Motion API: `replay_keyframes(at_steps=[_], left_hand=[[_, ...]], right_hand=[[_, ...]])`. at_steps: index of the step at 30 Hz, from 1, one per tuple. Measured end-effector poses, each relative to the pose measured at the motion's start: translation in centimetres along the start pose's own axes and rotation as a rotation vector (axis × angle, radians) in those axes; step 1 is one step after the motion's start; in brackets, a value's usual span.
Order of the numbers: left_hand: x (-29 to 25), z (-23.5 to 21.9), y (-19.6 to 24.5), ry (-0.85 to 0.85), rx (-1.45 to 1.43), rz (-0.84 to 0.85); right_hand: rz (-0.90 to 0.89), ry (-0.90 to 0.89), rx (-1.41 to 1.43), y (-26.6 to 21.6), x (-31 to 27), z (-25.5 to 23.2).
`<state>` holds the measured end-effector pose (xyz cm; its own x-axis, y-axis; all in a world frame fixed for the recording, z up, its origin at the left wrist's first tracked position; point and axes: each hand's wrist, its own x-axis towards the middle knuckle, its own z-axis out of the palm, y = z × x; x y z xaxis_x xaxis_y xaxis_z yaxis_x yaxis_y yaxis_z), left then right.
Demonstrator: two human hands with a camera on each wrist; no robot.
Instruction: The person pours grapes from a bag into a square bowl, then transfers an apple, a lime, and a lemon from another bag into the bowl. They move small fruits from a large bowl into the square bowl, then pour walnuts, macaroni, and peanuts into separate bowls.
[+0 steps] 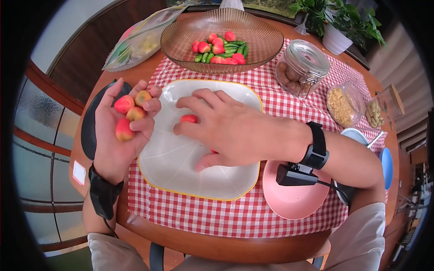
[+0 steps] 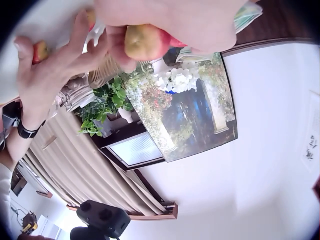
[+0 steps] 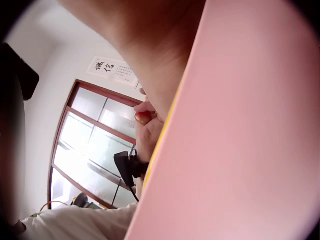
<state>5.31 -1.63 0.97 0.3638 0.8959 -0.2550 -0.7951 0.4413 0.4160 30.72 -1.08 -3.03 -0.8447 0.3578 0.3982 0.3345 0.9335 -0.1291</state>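
Palm up at the left, my left hand point(image 1: 118, 131) holds several small red-and-yellow apples point(image 1: 124, 130) with its fingers curled about them. One of these apples point(image 2: 145, 42) shows close up in the left wrist view. My right hand point(image 1: 226, 126) reaches palm down over the white square plate point(image 1: 181, 174) with its yellow rim, fingers spread. A red apple point(image 1: 188, 118) shows between its index and middle fingers, and a bit of another peeks out beside the thumb. The palm hides part of the plate.
Behind the plate stands a ribbed brown bowl point(image 1: 181, 45) with small apples and green cucumbers. A pink bowl point(image 1: 294, 198) sits below the right forearm. Glass jars point(image 1: 307, 58) of nuts line the right side. A zip bag point(image 1: 140, 45) lies at the back left.
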Motion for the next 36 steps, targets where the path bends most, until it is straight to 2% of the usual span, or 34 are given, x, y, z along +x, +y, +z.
replay_keyframes(at_steps=[1, 3, 5, 7, 8, 10, 11, 13, 14, 16, 18, 19, 21, 22, 24, 25, 27, 28, 30, 33, 34, 35, 36], left_hand=[[-0.3, 0.5, -0.1, 0.055, 0.016, 0.000], [-0.7, 1.4, -0.4, 0.060, 0.069, -0.031], [-0.8, 1.2, -0.3, 0.065, 0.118, -0.058], [-0.4, 0.3, 0.0, -0.087, 0.210, -0.172], [-0.1, 0.1, -0.1, -0.087, 0.209, -0.171], [0.3, -0.2, -0.3, -0.087, 0.386, -0.123], [0.4, -0.3, -0.5, -0.087, 0.387, -0.122], [0.7, -0.3, -0.9, -0.143, 0.703, 0.086], [0.8, -0.3, -1.2, -0.144, 0.704, 0.086], [0.8, -0.3, -1.5, -0.148, 0.966, 0.295], [0.5, -0.2, -1.7, -0.148, 1.042, 0.311], [0.4, -0.1, -1.7, -0.150, 1.118, 0.324], [0.1, 0.2, -2.0, -0.134, 1.198, 0.312], [0.0, 0.4, -2.2, -0.117, 1.277, 0.300], [0.0, 0.7, -2.9, -0.106, 1.304, 0.295], [-0.1, 0.8, -3.1, -0.093, 1.333, 0.288], [-0.2, 1.2, -3.0, -0.095, 1.386, 0.237], [-0.3, 1.3, -3.0, -0.097, 1.441, 0.185], [-0.2, 1.1, -3.2, -0.158, 1.509, 0.217], [-0.2, 0.8, -3.2, -0.254, 1.605, 0.249], [-0.2, 0.7, -3.2, -0.289, 1.637, 0.249], [-0.1, 0.6, -3.2, -0.289, 1.637, 0.248], [-0.1, 0.5, -3.2, -0.301, 1.628, 0.268]], right_hand=[[0.001, 0.000, 0.000, -0.1, 0.2, -0.3], [0.077, -0.224, 0.045, -0.2, 0.7, -1.1], [0.107, -0.243, 0.075, -0.5, 0.9, -1.4], [0.137, -0.262, 0.101, -0.6, 1.2, -1.5], [0.140, -0.277, 0.053, -0.6, 1.4, -1.6], [0.141, -0.291, 0.004, -0.5, 1.5, -1.6], [0.142, -0.267, 0.003, -0.4, 1.5, -1.5], [0.144, -0.242, 0.001, -0.2, 1.4, -1.2], [0.178, -0.180, 0.042, 0.0, 1.5, -0.9], [0.209, -0.118, 0.081, 0.4, 1.7, -0.9], [0.262, 0.206, 0.154, 0.9, 1.8, -1.2], [0.261, 0.206, 0.155, 1.4, 1.9, -1.3], [0.251, 0.440, 0.169, 2.4, 1.9, -1.4], [0.251, 0.440, 0.167, 2.2, 1.9, -2.1], [0.419, 0.404, 0.400, 1.4, 2.1, -3.8], [0.419, 0.403, 0.399, 1.7, 2.2, -3.6], [0.306, 0.629, 0.463, 2.4, 2.3, -3.1], [0.306, 0.629, 0.464, 2.7, 2.3, -3.1], [0.378, 0.770, 0.506, 3.1, 2.2, -3.4], [0.438, 0.829, 0.645, 3.7, 1.8, -4.2], [0.163, 0.292, 1.144, 7.3, -1.3, -8.6], [0.163, 0.293, 1.144, 6.9, -0.5, -7.6], [0.314, 0.523, 0.921, 5.9, 0.8, -5.7]])
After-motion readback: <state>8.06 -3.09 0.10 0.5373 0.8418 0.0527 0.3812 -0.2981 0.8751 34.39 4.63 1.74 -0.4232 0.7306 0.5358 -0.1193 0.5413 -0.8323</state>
